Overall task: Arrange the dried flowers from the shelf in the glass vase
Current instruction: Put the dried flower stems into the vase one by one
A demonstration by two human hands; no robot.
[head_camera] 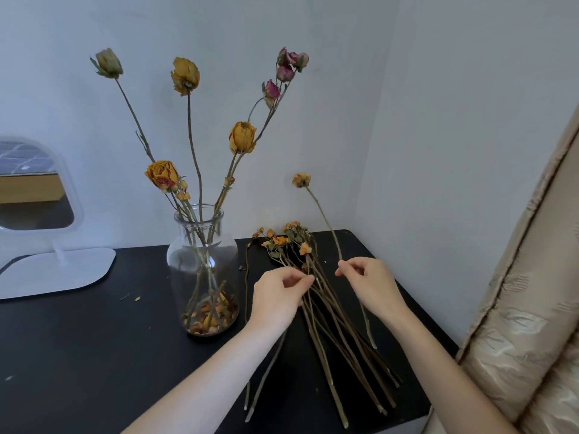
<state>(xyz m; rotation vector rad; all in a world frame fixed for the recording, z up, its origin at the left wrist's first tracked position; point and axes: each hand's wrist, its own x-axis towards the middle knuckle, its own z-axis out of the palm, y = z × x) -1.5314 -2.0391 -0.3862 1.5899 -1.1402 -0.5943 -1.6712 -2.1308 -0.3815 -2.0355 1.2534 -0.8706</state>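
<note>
the glass vase (202, 270) stands on the black counter (94, 339) and holds several tall dried flowers (242, 137), with loose petals at its bottom. just right of it, a bundle of stems (336, 324) lies flat on the counter. the left hand (279, 296) pinches stems in the bundle near their blooms. the right hand (369, 283) pinches a single yellow flower (301, 180), its head raised toward the wall. a white mirror (34, 189) stands at far left.

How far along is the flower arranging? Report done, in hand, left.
Done: several dried stems stand in the glass vase.
In hand: the right hand pinches a single yellow flower, raised off the black table. The left hand pinches a stem in the loose bundle.
Left: that bundle, lying flat on the table beside the vase.
</note>
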